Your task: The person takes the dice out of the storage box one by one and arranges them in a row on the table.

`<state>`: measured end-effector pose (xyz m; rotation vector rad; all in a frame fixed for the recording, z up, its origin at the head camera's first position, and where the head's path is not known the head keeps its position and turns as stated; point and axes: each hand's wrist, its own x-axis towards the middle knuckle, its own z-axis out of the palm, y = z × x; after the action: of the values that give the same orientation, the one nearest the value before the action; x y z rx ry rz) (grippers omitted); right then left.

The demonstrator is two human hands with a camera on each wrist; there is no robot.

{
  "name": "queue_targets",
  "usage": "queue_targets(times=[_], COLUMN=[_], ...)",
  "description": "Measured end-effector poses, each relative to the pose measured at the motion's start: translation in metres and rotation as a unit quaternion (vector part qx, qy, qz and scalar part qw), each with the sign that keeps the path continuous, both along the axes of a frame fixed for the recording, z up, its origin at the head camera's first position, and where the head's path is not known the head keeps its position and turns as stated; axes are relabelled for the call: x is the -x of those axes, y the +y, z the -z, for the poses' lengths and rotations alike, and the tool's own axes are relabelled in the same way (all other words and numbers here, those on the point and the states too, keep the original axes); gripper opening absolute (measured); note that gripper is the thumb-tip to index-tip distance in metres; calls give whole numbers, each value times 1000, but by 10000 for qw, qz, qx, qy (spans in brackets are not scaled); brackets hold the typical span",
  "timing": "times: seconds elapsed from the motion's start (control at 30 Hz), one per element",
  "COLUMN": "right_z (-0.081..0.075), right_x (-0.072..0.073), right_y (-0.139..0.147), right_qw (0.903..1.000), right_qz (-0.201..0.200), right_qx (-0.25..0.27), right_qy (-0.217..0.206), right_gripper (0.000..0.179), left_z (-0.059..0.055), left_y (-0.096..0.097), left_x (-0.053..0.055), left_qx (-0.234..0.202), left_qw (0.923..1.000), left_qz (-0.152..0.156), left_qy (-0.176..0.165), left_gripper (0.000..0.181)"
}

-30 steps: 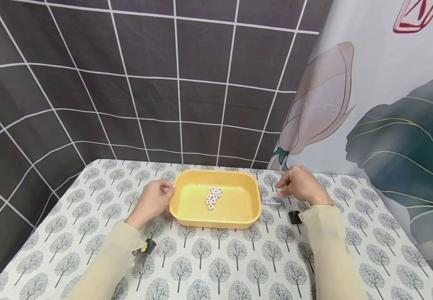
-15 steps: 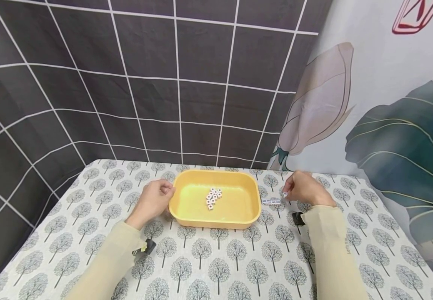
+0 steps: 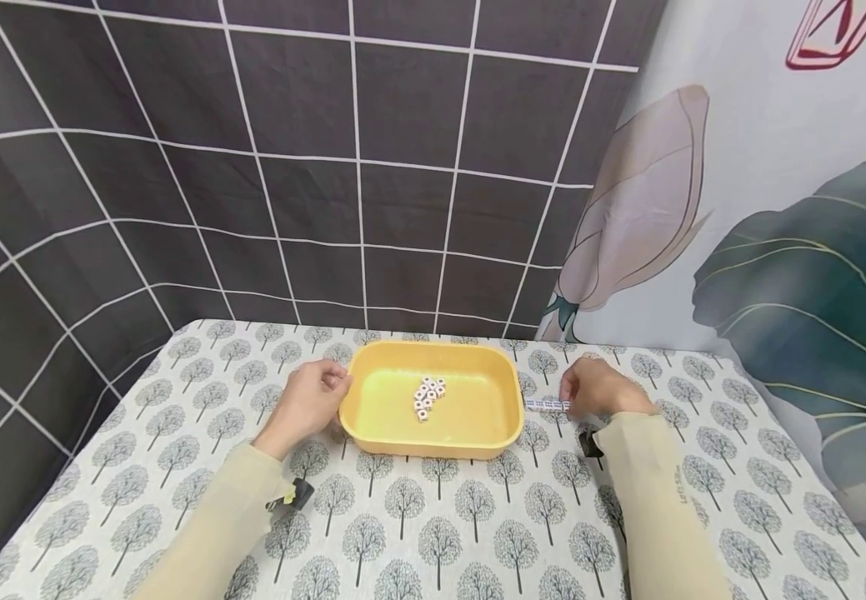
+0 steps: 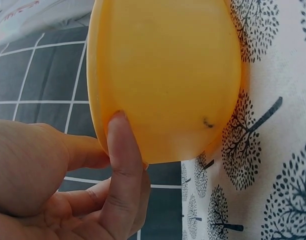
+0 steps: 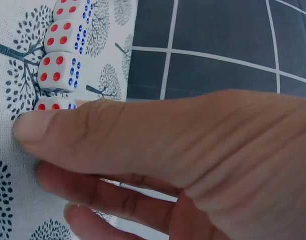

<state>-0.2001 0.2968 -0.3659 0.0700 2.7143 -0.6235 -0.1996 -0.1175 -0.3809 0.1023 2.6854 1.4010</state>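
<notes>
A yellow plastic tub point(image 3: 433, 450) stands on the table with a cluster of white dice point(image 3: 427, 403) inside. My left hand point(image 3: 315, 398) pinches its left rim; the left wrist view shows a fingertip against the tub's outer wall point(image 4: 168, 75). To the right of the tub runs a straight row of dice point(image 3: 543, 404), with red four-pip faces and blue pips on another side in the right wrist view. At the row's near end in that view, my right hand point(image 3: 599, 388) holds a die point(image 5: 55, 106) between thumb and fingers, mostly hidden behind the thumb.
A white cloth point(image 3: 440, 508) printed with grey trees covers the table. A dark curtain point(image 3: 402, 200) with white grid lines hangs behind, and a floral curtain point(image 3: 635, 192) is at the right. Black straps point(image 3: 299, 493) sit on both wrists.
My right hand first drew back from the row with a die in its fingertips, then came down to the row's right end, which is longer now. The left hand and tub stayed put.
</notes>
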Motion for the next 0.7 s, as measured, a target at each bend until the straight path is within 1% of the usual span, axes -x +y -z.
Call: queue_targets(times=[0.13, 0.5, 0.7], right_z=[1, -2, -8], right_x=[-3, -3, -5], right_y=[-2, -2, -3], right_qw=[9999, 9996, 9994], right_qz=[44, -47, 42], right_qx=[49, 179, 276], right_qy=[-109, -235, -222], right_gripper=[31, 28, 38], left_z=[1, -2, -2], left_y=[0, 2, 2], left_x=[-1, 0, -2], left_qx=[1, 67, 72], left_qw=[10000, 10000, 9999], left_qz=[-3, -71, -121], left_qy=[0, 2, -68], left_gripper=[27, 28, 28])
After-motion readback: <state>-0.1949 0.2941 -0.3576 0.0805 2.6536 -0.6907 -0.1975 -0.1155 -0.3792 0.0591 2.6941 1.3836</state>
